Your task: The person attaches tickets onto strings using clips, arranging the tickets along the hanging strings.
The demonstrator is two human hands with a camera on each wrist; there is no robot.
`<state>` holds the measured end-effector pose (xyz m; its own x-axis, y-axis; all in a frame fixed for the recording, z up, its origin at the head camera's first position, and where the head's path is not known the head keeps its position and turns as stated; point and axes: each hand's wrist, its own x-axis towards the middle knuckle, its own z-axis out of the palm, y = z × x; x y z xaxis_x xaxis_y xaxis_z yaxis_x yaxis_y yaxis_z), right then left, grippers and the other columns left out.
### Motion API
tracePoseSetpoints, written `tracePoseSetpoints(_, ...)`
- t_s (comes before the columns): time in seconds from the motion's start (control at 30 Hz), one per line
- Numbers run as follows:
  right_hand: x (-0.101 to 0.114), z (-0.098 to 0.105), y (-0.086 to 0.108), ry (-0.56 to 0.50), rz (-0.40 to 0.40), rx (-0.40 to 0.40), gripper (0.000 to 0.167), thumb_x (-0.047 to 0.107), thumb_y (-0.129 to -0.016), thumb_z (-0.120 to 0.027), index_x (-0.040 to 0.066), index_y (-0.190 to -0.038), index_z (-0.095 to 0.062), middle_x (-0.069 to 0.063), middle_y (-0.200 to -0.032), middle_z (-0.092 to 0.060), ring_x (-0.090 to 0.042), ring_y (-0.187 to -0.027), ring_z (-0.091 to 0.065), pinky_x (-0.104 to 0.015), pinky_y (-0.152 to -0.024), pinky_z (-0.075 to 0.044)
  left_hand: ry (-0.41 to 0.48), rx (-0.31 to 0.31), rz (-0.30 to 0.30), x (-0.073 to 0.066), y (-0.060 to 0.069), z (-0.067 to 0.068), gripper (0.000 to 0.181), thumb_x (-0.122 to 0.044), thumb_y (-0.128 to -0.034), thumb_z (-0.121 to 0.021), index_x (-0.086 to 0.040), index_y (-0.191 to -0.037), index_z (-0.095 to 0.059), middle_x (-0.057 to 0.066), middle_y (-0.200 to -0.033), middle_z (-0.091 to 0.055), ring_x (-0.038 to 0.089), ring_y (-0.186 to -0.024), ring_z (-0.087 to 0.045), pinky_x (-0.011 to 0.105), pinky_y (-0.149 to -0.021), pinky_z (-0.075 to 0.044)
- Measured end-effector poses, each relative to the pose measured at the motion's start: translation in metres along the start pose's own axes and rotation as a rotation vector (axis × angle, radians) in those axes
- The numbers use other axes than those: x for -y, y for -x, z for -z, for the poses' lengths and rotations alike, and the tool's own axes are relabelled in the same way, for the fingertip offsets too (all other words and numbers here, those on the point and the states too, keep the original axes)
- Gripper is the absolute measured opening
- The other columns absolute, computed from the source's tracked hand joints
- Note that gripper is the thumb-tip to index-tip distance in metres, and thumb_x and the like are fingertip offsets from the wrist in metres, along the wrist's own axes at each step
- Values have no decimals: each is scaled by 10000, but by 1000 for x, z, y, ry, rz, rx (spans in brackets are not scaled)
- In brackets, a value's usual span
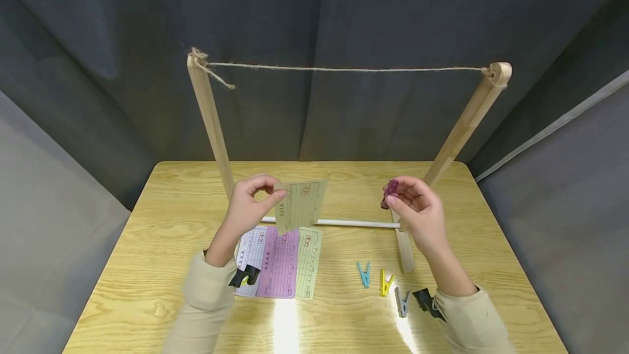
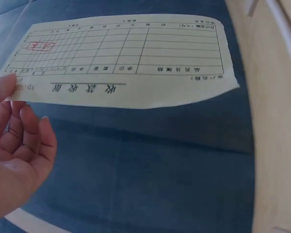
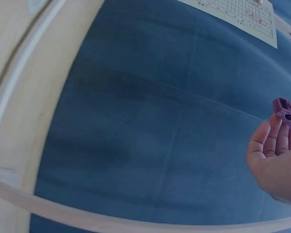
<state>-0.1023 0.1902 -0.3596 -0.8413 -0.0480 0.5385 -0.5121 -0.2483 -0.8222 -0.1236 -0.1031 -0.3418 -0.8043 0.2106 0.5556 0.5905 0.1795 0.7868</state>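
Your left grip (image 1: pixel 248 205) pinches the pale paper slip (image 1: pixel 303 204) at one corner, over the tabletop (image 1: pixel 147 266); your right grip (image 1: pixel 421 211) pinches the purple clothespin (image 1: pixel 391 187), well apart. The slip's unsupported far end could sag or crease; a loose pinch could drop the clothespin.

In the head view, your left hand (image 1: pixel 248 206) covers one end of the held slip (image 1: pixel 304 201), and that slip blocks part of the white rod (image 1: pixel 358 223). Your right hand (image 1: pixel 420 209) hides some of the purple clothespin (image 1: pixel 391 189), which the right wrist view's right edge also cuts off. Near the left edge of your desk (image 1: pixel 147 245), the left post's (image 1: pixel 216 135) foot is hidden. The desk's near corners fall outside the head view.
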Motion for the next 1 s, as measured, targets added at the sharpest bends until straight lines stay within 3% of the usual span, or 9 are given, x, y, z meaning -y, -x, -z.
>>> tracePoseSetpoints(0.1,4,-5,-8,-22,38,28,238,-205,-796,-506,-125,-1016,-552,-131,-903,-617,-187,-755,-610,-243,-671,-514,25,-26,-24,-1,-5,6,90,190,-713,-631,127,-771,-603,194,-724,-581,54,-695,-503,176,-654,-437)
tracePoseSetpoints(0.3,13,-13,-19,-42,77,53,195,-177,-798,-537,-152,-991,-546,-140,-891,-618,-196,-734,-613,-251,-650,-518,62,-56,-75,15,-13,16,112,172,-716,-641,96,-795,-621,142,-735,-593,85,-691,-527,193,-640,-446)
tracePoseSetpoints(0.53,24,-22,-34,-20,88,85,201,-106,-813,-584,-95,-1014,-573,-128,-888,-618,-196,-725,-607,-246,-658,-519,46,-109,-130,5,-25,26,93,176,-717,-631,118,-789,-614,21,-741,-611,83,-689,-505,187,-662,-441)
tracePoseSetpoints(0.7,32,-30,-46,-27,93,98,200,-110,-801,-593,-81,-999,-584,-138,-891,-628,-207,-727,-612,-257,-662,-521,47,-179,-182,-3,-36,31,92,196,-708,-626,134,-773,-606,-57,-743,-605,77,-664,-521,184,-644,-458)
tracePoseSetpoints(1.0,45,-44,-66,8,139,104,190,-1,-800,-663,-35,-978,-606,-107,-889,-641,-183,-747,-608,-248,-660,-514,65,-340,-170,-14,-50,40,116,144,-722,-668,159,-821,-608,-106,-702,-599,69,-597,-501,177,-546,-412)
